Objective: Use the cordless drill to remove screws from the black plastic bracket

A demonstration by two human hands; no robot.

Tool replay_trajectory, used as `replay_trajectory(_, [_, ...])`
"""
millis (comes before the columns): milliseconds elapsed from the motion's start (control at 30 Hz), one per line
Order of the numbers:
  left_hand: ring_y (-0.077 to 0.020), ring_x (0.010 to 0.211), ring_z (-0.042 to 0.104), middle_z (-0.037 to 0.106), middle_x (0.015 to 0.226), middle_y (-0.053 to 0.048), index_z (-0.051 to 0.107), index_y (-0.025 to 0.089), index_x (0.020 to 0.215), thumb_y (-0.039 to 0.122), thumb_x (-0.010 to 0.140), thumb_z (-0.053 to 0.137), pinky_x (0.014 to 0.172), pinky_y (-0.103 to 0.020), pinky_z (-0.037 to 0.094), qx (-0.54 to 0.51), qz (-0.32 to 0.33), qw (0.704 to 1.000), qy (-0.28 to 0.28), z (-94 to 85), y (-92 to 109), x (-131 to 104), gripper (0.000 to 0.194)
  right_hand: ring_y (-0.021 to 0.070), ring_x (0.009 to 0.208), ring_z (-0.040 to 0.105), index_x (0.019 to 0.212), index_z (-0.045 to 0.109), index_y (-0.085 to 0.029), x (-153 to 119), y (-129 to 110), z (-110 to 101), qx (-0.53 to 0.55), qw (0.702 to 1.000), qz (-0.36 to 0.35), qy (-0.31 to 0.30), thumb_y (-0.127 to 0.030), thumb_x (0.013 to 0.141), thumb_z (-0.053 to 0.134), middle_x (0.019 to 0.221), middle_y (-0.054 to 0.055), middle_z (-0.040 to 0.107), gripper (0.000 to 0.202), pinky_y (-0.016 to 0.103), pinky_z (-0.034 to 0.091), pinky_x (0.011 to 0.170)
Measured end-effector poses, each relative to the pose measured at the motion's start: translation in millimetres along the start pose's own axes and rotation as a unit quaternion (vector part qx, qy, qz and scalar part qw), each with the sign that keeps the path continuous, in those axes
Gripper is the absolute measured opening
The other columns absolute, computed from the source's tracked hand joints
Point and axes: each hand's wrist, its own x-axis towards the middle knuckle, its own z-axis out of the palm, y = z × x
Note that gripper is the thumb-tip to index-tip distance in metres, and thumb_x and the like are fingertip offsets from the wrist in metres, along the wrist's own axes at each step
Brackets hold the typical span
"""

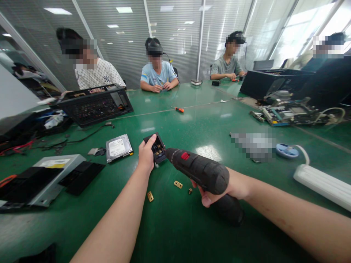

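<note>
My left hand (pixel 146 155) grips a small black box part (pixel 156 147) with brass terminals inside, holding it upright on the green table (pixel 175 226). My right hand (pixel 219 191) is wrapped around the handle of a black electric screwdriver (pixel 199 170) with a red switch. The driver's nose points left and meets the box part. Two small brass brackets (pixel 178 184) (pixel 150 196) and a screw (pixel 190 190) lie on the table just below the tool.
A hard drive (pixel 119 147) and an optical drive (pixel 52 175) with black panels lie at left. A black computer case (pixel 95 104) sits behind. A circuit board (pixel 287 111), white power strip (pixel 323 184), orange screwdriver (pixel 179 109) and several seated people surround the table.
</note>
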Motion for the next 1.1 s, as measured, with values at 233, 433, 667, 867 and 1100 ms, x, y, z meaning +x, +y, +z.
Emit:
replay_trajectory(233, [-0.0271, 0.068, 0.075, 0.071, 0.074, -0.005, 0.068, 0.018, 0.095, 0.056, 0.07, 0.086, 0.067, -0.043, 0.065, -0.01, -0.006, 1.0, 0.004, 0.0, -0.4, 0.5, 0.049, 0.0181, 0.063, 0.071, 0.08, 0.069, -0.016, 0.9, 3.7, -3.3, -0.007, 1.0, -0.013, 0.001, -0.024, 0.055, 0.104, 0.071, 0.001, 0.075, 0.044, 0.03, 0.059, 0.062])
replay_trajectory(433, [-0.0295, 0.073, 0.076, 0.072, 0.076, -0.007, 0.068, 0.018, 0.094, 0.057, 0.072, 0.084, 0.068, -0.043, 0.064, -0.002, -0.004, 1.0, 0.002, 0.1, 0.2, -0.1, 0.048, 0.0174, 0.062, 0.071, 0.096, 0.075, -0.017, 0.9, 0.1, -0.5, -0.006, 1.0, -0.013, -0.007, -0.022, 0.055, 0.104, 0.071, -0.002, 0.074, 0.051, 0.029, 0.059, 0.061])
replay_trajectory(667, [-0.0285, 0.071, 0.076, 0.072, 0.075, -0.006, 0.067, 0.017, 0.095, 0.058, 0.07, 0.085, 0.069, -0.043, 0.064, -0.003, -0.004, 1.0, 0.002, 0.8, 0.9, -0.6, 0.052, 0.0185, 0.063, 0.07, 0.093, 0.074, -0.017, -0.7, -0.5, -1.3, -0.005, 1.0, -0.002, -0.009, -0.024, 0.055, 0.105, 0.072, -0.001, 0.074, 0.05, 0.03, 0.058, 0.061])
replay_trajectory(867, [-0.0277, 0.069, 0.075, 0.072, 0.073, -0.006, 0.067, 0.017, 0.091, 0.058, 0.069, 0.085, 0.065, -0.04, 0.064, -0.004, -0.002, 1.0, 0.004, 0.7, 0.5, -0.2, 0.05, 0.0174, 0.063, 0.07, 0.091, 0.072, -0.017, -0.2, -0.9, -0.3, -0.006, 1.0, -0.007, -0.008, -0.023, 0.057, 0.104, 0.07, -0.001, 0.073, 0.047, 0.03, 0.058, 0.063])
replay_trajectory(1100, [-0.0291, 0.071, 0.076, 0.072, 0.074, -0.007, 0.068, 0.018, 0.092, 0.057, 0.07, 0.086, 0.067, -0.042, 0.065, -0.009, -0.003, 1.0, 0.007, 1.1, 1.0, -0.5, 0.048, 0.0174, 0.064, 0.071, 0.091, 0.073, -0.017, 0.1, -0.7, -1.6, -0.009, 1.0, -0.007, -0.014, -0.024, 0.056, 0.105, 0.072, -0.001, 0.074, 0.048, 0.029, 0.06, 0.063])
